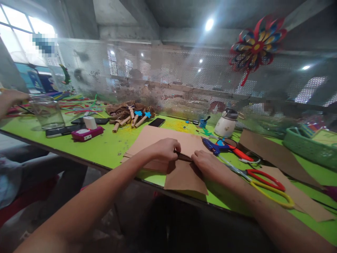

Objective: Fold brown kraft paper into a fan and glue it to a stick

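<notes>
A piece of brown kraft paper (185, 177) hangs slightly over the table's front edge, with a dark folded or rolled upper edge. My left hand (166, 149) pinches that edge at its left end, fingers closed. At the other end, my right hand (205, 162) grips the same edge with fingers bent together. Beneath and behind both hands lies a stack of larger brown sheets (155, 135). Close to my right forearm are scissors (268, 184) with red and yellow handles. A blue glue gun (210, 146) rests just beyond my right hand.
Brown sheets (273, 154) and a green basket (310, 147) occupy the right side. A white flask (225, 123) and black phone (157, 122) stand behind. Paper-tube figures (131, 117), a purple box (87, 134) and a glass jar (47, 114) are leftward, near another person's hand (12, 100).
</notes>
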A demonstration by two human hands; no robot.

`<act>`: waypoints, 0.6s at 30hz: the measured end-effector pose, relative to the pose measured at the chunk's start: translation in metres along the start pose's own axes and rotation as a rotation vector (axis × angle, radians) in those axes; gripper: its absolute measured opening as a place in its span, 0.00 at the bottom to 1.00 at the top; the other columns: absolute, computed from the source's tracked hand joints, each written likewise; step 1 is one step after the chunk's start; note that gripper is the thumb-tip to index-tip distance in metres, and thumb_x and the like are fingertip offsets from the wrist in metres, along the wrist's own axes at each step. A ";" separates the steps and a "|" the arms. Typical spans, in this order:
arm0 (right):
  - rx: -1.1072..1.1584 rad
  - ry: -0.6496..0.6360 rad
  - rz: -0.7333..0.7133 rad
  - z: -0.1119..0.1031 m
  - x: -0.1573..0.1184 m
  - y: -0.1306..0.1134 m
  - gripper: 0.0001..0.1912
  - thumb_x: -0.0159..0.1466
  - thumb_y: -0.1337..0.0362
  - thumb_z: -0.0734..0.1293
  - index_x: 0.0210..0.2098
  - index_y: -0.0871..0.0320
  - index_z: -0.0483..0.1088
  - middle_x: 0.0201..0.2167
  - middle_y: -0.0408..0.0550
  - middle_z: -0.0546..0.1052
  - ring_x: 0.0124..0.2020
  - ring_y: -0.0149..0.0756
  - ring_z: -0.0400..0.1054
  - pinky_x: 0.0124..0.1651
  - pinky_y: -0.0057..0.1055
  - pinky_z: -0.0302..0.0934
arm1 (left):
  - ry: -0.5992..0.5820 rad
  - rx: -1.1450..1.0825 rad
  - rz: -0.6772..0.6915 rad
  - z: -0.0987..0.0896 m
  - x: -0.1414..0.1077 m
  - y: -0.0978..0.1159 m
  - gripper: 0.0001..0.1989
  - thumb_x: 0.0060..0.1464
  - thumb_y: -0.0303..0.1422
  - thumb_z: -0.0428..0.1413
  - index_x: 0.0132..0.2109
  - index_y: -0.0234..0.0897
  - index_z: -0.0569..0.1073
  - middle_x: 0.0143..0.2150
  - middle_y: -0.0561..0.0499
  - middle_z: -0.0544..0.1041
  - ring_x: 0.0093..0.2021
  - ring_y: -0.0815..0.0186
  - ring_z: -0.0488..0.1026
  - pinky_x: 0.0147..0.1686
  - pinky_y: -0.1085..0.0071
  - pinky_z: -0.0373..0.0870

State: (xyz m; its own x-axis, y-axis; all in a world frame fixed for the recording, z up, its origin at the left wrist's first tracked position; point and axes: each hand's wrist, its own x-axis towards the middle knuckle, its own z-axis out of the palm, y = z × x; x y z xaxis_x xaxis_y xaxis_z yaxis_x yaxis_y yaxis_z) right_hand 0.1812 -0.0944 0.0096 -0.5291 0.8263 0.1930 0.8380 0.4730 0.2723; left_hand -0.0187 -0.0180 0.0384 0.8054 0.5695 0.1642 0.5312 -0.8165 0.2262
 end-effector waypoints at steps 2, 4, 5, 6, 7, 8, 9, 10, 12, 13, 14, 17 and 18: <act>-0.008 0.020 0.011 0.001 0.001 -0.001 0.04 0.62 0.71 0.59 0.35 0.59 0.65 0.32 0.51 0.70 0.33 0.39 0.62 0.33 0.32 0.51 | -0.030 -0.134 -0.065 -0.008 0.013 -0.004 0.13 0.51 0.31 0.47 0.39 0.33 0.75 0.34 0.48 0.75 0.31 0.67 0.68 0.30 0.75 0.59; -0.034 0.052 0.021 0.001 0.003 -0.003 0.05 0.61 0.72 0.59 0.35 0.60 0.65 0.32 0.51 0.69 0.34 0.40 0.62 0.33 0.32 0.52 | -0.044 -0.136 -0.138 -0.016 0.025 -0.003 0.17 0.54 0.36 0.45 0.36 0.31 0.76 0.30 0.47 0.75 0.28 0.68 0.66 0.29 0.74 0.58; -0.043 0.073 0.021 0.000 0.003 -0.004 0.05 0.60 0.73 0.60 0.34 0.60 0.65 0.32 0.52 0.69 0.35 0.40 0.62 0.34 0.32 0.52 | -0.060 -0.126 -0.162 -0.019 0.030 -0.001 0.18 0.55 0.38 0.45 0.35 0.31 0.76 0.28 0.47 0.75 0.26 0.68 0.65 0.28 0.74 0.57; -0.047 0.099 0.023 -0.001 0.004 -0.004 0.05 0.60 0.73 0.60 0.34 0.60 0.65 0.33 0.52 0.69 0.36 0.41 0.61 0.35 0.32 0.52 | -0.087 -0.118 -0.173 -0.022 0.033 0.001 0.19 0.55 0.38 0.46 0.34 0.30 0.77 0.26 0.47 0.74 0.25 0.69 0.64 0.27 0.74 0.56; -0.047 0.125 0.022 -0.003 0.004 -0.004 0.05 0.59 0.73 0.60 0.34 0.60 0.65 0.33 0.53 0.68 0.37 0.41 0.61 0.36 0.33 0.53 | -0.127 -0.120 -0.168 -0.024 0.036 0.002 0.19 0.54 0.39 0.47 0.32 0.30 0.76 0.24 0.48 0.73 0.23 0.70 0.62 0.26 0.74 0.55; -0.047 0.150 0.023 -0.004 0.004 -0.003 0.05 0.59 0.73 0.60 0.34 0.61 0.65 0.34 0.53 0.68 0.37 0.41 0.60 0.36 0.33 0.53 | -0.176 -0.135 -0.154 -0.025 0.037 0.003 0.19 0.54 0.40 0.48 0.30 0.30 0.76 0.23 0.50 0.72 0.22 0.71 0.59 0.26 0.74 0.54; -0.047 0.172 0.024 -0.006 0.004 -0.002 0.05 0.59 0.73 0.59 0.34 0.61 0.65 0.34 0.53 0.68 0.37 0.41 0.60 0.36 0.33 0.53 | -0.226 -0.168 -0.137 -0.026 0.037 0.003 0.20 0.54 0.41 0.48 0.28 0.30 0.75 0.21 0.51 0.70 0.22 0.71 0.58 0.25 0.74 0.54; -0.046 0.192 0.028 -0.007 0.004 -0.001 0.05 0.59 0.73 0.59 0.34 0.61 0.65 0.34 0.54 0.68 0.37 0.41 0.59 0.36 0.33 0.53 | -0.267 -0.218 -0.118 -0.025 0.037 0.002 0.21 0.53 0.43 0.48 0.27 0.30 0.75 0.20 0.52 0.68 0.22 0.71 0.56 0.25 0.74 0.53; -0.038 0.226 0.035 -0.007 0.004 0.002 0.05 0.59 0.72 0.59 0.34 0.61 0.65 0.34 0.54 0.67 0.37 0.42 0.58 0.36 0.34 0.52 | -0.299 -0.345 -0.074 -0.021 0.035 -0.004 0.22 0.53 0.47 0.48 0.28 0.31 0.74 0.20 0.54 0.66 0.23 0.71 0.56 0.25 0.74 0.54; -0.029 0.239 0.036 -0.007 0.004 0.003 0.05 0.58 0.72 0.59 0.34 0.62 0.65 0.34 0.55 0.67 0.37 0.42 0.58 0.37 0.34 0.52 | -0.290 -0.403 -0.039 -0.019 0.034 -0.007 0.22 0.52 0.47 0.48 0.29 0.32 0.74 0.20 0.54 0.66 0.24 0.71 0.57 0.26 0.74 0.55; -0.019 0.248 0.035 -0.006 0.004 0.003 0.05 0.58 0.71 0.60 0.34 0.62 0.64 0.34 0.55 0.67 0.38 0.42 0.58 0.37 0.34 0.52 | -0.278 -0.448 -0.002 -0.016 0.033 -0.010 0.22 0.52 0.47 0.48 0.29 0.32 0.74 0.21 0.53 0.66 0.25 0.71 0.57 0.26 0.75 0.55; 0.005 0.267 0.041 -0.004 0.005 0.003 0.05 0.56 0.71 0.61 0.33 0.62 0.64 0.34 0.55 0.67 0.38 0.42 0.58 0.38 0.34 0.52 | -0.250 -0.507 0.000 -0.007 0.030 -0.015 0.21 0.52 0.47 0.49 0.28 0.32 0.72 0.24 0.53 0.65 0.27 0.71 0.58 0.27 0.75 0.56; 0.015 0.273 0.048 -0.003 0.006 0.003 0.05 0.56 0.72 0.60 0.33 0.62 0.65 0.34 0.55 0.67 0.38 0.42 0.58 0.38 0.34 0.52 | -0.241 -0.507 -0.025 -0.006 0.030 -0.015 0.21 0.52 0.47 0.49 0.28 0.32 0.71 0.25 0.53 0.65 0.27 0.71 0.58 0.27 0.75 0.56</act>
State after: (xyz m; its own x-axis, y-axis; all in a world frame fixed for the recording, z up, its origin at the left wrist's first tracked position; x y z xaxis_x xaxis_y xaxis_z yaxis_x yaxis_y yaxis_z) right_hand 0.1803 -0.0890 0.0142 -0.5039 0.7358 0.4525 0.8635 0.4419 0.2429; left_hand -0.0043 0.0116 0.0454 0.8631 0.5018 -0.0578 0.4061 -0.6213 0.6702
